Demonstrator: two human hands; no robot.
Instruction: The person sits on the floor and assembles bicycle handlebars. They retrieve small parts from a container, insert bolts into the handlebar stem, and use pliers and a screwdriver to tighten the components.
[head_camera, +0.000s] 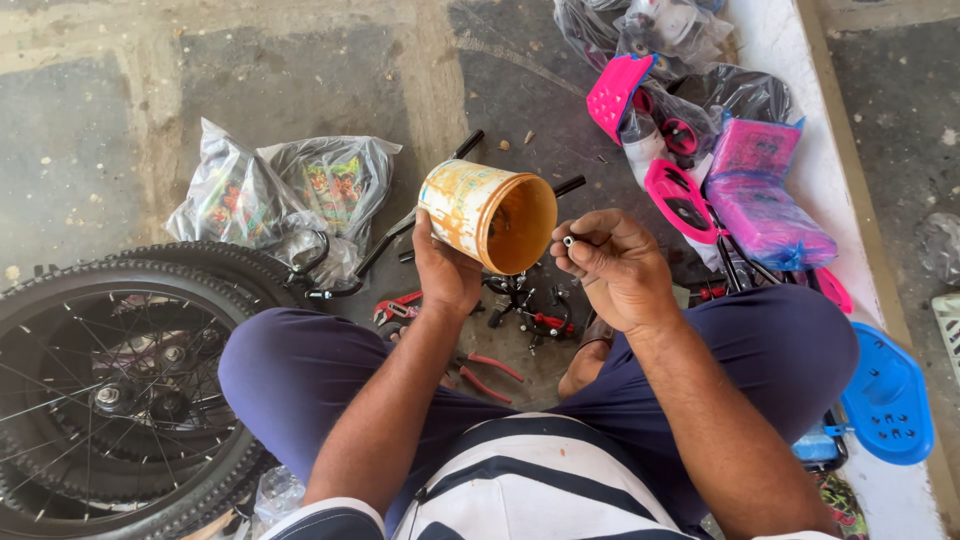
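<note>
My left hand (445, 270) grips a worn orange and white plastic tub (487, 215), tilted so its open mouth faces right. Just right of the mouth, my right hand (612, 265) pinches a small grey metal part (568, 241) between thumb and fingers. Both hands hover above my knees, over the concrete floor. Below them lie red-handled pliers (400, 308) and a cluster of black and red bicycle brake parts (535, 310).
A black spoked bicycle wheel (110, 390) lies at the left. Plastic bags with printed packs (280, 195) and a black handlebar (385, 240) sit ahead. Pink bike parts in bags (755, 200) and a blue plastic piece (888, 400) lie at the right by a white kerb (800, 60).
</note>
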